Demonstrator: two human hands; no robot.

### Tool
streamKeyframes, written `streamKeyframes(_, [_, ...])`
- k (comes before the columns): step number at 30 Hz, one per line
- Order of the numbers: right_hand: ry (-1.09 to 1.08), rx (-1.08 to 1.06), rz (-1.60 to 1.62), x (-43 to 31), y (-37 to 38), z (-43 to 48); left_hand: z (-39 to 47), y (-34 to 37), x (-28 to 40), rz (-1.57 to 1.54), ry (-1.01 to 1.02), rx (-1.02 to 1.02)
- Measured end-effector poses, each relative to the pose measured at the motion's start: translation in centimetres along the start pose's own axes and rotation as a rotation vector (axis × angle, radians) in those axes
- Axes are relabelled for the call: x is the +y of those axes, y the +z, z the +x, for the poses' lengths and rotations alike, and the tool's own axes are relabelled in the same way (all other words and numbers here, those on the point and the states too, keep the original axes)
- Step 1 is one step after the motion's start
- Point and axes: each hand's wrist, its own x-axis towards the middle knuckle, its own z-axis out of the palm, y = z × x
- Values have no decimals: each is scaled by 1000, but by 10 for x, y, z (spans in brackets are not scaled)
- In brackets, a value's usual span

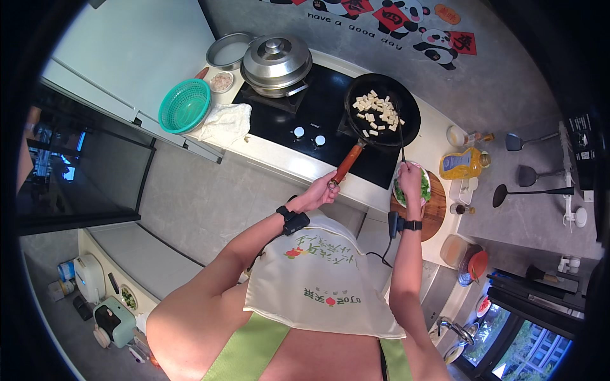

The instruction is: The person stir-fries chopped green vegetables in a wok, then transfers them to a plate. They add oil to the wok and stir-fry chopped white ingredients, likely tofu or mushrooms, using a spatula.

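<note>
My left hand [327, 189] is closed around the end of the reddish wooden handle [349, 163] of a black frying pan [412, 105]. Pale cubes of food [376, 107], perhaps tofu, lie spread across the pan, which sits over the right side of the black cooktop. In my right hand [410, 177] is a thin dark utensil [402, 139], its far end inside the pan at the cubes' right edge; its exact kind cannot be told. Below that hand, a plate of chopped green leaves [425, 187] rests on a round wooden board [435, 207].
A lidded steel pot [277, 62] stands on the left burner. Left of the cooktop [281, 125] are a teal basket [185, 107], a white cloth [227, 124] and a small bowl of pinkish food [222, 82]. An oil bottle [461, 163] stands right of the pan, near hanging utensils [533, 191].
</note>
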Motion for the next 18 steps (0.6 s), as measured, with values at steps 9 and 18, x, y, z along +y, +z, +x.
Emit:
streamKeyframes(9, [62,-54,-75,-2,-17,-8,0,-1,-1,8,6,8])
streamKeyframes(18, [19,-114,-178,-32,8,15,0,1,0,8,-1,18])
